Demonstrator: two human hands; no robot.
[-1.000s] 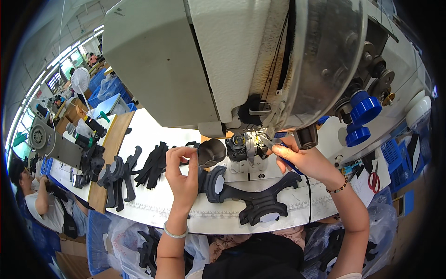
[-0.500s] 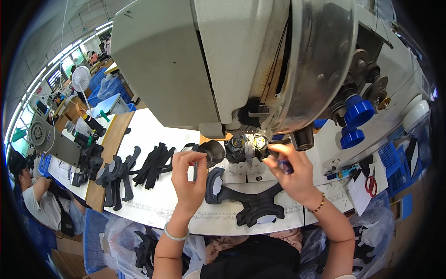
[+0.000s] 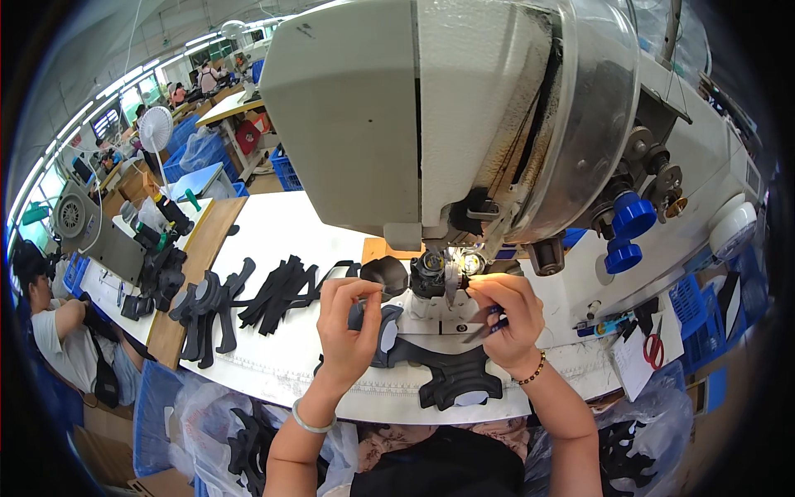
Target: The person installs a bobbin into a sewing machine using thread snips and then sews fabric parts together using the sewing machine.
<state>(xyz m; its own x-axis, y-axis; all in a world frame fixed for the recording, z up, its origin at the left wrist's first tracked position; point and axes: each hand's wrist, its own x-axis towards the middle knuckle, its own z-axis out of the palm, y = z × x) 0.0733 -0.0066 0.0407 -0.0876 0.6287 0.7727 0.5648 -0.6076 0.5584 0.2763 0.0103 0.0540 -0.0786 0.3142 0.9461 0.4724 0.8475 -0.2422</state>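
My left hand [image 3: 349,327] is raised left of the needle area, thumb and forefinger pinched. Whatever lies between those fingertips is too fine to make out. In my right hand [image 3: 509,319] a small pair of thread snips [image 3: 483,330] is held, blades sticking out toward the left. Its fingertips are pinched close beside the lit needle area of the sewing machine [image 3: 348,116]. Below and between my hands lies a black shaped padded piece [image 3: 451,366] with pale oval patches, partly hidden by both hands.
Black strips [image 3: 277,294] and more black shaped pieces [image 3: 211,311] lie on the white table [image 3: 273,356] at left. Red-handled scissors [image 3: 653,352] rest on paper at right. Plastic-lined bins flank my lap. A co-worker [image 3: 62,335] sits at far left.
My right hand has shifted down and left, and the snips' blades now show. My left hand has moved slightly right and down. The view has shifted, with the machine head further right.
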